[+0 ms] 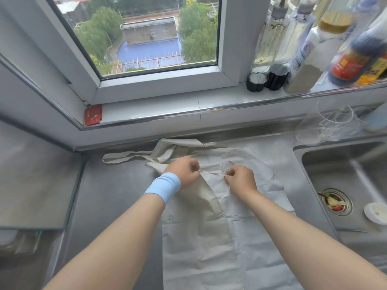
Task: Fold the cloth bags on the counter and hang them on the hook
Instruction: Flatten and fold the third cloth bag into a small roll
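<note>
Head view: both hands pinch one thin cream strap [212, 173], stretched taut between them. Left hand [184, 171], with a blue wristband [164, 186], grips its one end; right hand [239, 177] grips the other. Cloth bags [209, 237] lie flat on the worktop [117, 195] beneath and nearer than both hands, perhaps two overlapping. Sink [343, 164] sits right of the right hand.

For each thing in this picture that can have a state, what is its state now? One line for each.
Cloth bags: spread flat on the counter, not yet folded.
Bag strap: lies loose toward the left.
Left hand: pinching a thin strip of cloth.
Right hand: pinching the same strip.
Window: shut.
Sink: strainer holds food scraps.
</note>
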